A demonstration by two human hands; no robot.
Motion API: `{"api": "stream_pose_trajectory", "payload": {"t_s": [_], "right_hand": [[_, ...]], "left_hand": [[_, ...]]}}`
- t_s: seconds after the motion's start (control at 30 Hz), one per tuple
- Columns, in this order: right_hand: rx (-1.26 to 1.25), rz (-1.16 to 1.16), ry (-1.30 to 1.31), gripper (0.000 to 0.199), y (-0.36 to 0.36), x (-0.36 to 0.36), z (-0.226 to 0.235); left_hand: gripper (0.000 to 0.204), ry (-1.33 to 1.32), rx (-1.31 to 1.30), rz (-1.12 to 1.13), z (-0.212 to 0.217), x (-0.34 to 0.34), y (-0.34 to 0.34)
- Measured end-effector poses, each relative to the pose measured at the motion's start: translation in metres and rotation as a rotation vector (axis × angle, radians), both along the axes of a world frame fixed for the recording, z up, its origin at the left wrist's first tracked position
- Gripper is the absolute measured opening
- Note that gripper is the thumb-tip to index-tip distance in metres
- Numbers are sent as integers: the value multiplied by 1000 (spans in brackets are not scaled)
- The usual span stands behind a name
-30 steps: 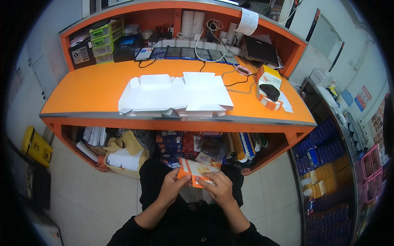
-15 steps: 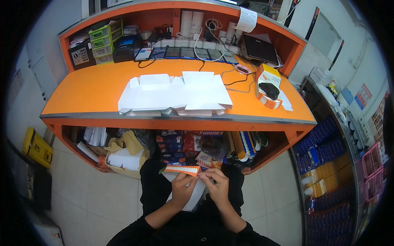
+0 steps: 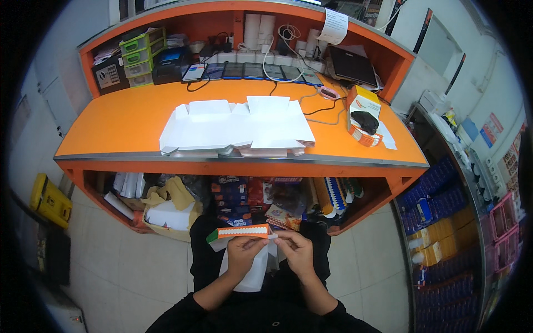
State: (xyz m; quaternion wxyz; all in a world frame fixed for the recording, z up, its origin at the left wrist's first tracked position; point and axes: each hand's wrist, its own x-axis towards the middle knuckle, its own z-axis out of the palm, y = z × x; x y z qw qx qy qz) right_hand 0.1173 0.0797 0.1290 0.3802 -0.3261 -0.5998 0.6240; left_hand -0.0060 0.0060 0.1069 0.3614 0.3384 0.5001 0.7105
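Carton crosswise, green end leftward

Toward six o'clock the folding carton looks like thin, smooth card, plain white and matt on one side and printed orange on the other, against dull black cloth trousers, while the stack of white blanks near twelve is smooth, matt card too. Under it the orange desktop has a smooth, faintly glossy finish, edged by a grey metal-looking strip; translucent plastic drawers with green fronts shine between ten and eleven, and a hard yellow plastic case sits near nine.
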Motion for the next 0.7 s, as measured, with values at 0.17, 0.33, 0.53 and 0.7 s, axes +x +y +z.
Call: {"api": "stream_pose_trajectory", "payload": {"t_s": [0.17,0.33,0.53,0.7], "right_hand": [[765,73,-223,33,-5,-2,-2],[494,243,-104,39,7,8,-24],[-153,230,-215,72,61,71,-48],[-35,307,-630,30,56,77,-83]], "left_hand": [[21,-81,23,21,-12,-3,2],[18,-70,-6,62,-18,-5,6],[20,1358,29,-617,-24,-4,-5],[22,1631,-60,-662,-42,-8,-1]]}}
